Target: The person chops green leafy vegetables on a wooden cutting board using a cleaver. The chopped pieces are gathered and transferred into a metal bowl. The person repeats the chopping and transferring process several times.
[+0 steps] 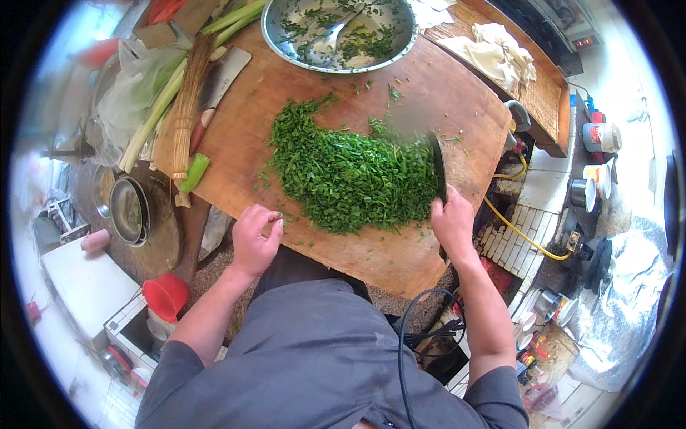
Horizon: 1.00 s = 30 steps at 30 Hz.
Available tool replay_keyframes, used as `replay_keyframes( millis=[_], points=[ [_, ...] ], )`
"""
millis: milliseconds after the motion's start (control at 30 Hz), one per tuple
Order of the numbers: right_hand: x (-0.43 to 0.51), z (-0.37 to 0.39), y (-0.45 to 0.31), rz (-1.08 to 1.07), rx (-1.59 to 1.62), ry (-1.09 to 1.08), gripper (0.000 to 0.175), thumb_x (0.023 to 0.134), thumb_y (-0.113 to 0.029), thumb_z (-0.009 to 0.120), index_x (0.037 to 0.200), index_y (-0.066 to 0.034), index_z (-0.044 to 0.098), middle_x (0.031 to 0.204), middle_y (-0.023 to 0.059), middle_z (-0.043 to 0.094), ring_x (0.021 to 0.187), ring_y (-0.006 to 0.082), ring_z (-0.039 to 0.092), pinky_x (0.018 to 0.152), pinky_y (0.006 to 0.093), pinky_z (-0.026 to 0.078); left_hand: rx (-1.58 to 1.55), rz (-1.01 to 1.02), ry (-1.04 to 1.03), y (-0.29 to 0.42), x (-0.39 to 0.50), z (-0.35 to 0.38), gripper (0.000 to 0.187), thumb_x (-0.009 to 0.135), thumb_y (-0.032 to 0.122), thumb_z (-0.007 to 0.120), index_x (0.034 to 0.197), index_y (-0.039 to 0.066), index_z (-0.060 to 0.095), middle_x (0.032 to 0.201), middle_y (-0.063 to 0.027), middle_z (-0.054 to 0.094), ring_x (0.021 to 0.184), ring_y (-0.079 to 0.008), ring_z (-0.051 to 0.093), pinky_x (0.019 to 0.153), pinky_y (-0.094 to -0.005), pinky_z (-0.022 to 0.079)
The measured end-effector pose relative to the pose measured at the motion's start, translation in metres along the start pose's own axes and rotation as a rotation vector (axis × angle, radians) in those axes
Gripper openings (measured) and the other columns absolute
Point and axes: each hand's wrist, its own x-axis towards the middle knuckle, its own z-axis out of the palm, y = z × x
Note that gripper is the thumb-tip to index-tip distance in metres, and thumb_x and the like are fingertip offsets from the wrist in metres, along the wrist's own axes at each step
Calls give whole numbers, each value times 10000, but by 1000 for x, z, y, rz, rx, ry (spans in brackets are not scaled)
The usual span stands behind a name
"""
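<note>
A large heap of finely chopped leafy greens [353, 177] lies on a wooden board [327, 263]. My right hand [454, 221] grips a cleaver [439, 169], its dark blade on edge against the heap's right side. My left hand [258, 236] is at the board's near left edge, thumb and forefinger curled close together, with a small green bit on the fingertip. Beyond the heap stands a metal bowl [278, 51] with chopped greens and a metal spoon [335, 36] in it.
On the board's left lie a second cleaver [228, 78], a straw brush [188, 107], a cut green stalk piece [195, 172] and long leek-like stalks [155, 120]. A cloth [501, 53] rests on a wooden tray [544, 102] at back right. A yellow hose [517, 230] runs right of the board.
</note>
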Motion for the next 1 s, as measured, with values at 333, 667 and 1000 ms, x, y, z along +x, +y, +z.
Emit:
replay_keyframes(
  millis=[333, 667, 1000],
  points=[
    [33, -11, -44, -41, -100, -111, 222, 978, -212, 615, 1087, -37, 699, 830, 248, 703, 841, 462, 690, 760, 553, 529, -7, -67, 54, -11, -14, -19, 109, 835, 50, 738, 900, -2, 669, 857, -148, 647, 817, -353, 632, 731, -426, 513],
    [32, -2, -57, -62, -122, -181, 208, 971, -224, 634, 1069, -55, 705, 826, 240, 709, 834, 462, 695, 758, 539, 551, -27, -70, 50, -15, -10, -26, 145, 843, 61, 749, 951, -1, 677, 889, -152, 655, 830, -344, 634, 744, -422, 517],
    [23, -60, -13, 6, -60, -40, 207, 959, -171, 627, 1081, -24, 709, 793, 215, 707, 753, 414, 698, 705, 481, 540, -144, 142, 18, 38, 25, 11, 313, 849, 120, 777, 1148, 45, 718, 1128, -152, 738, 1044, -349, 696, 913, -448, 556]
  ],
)
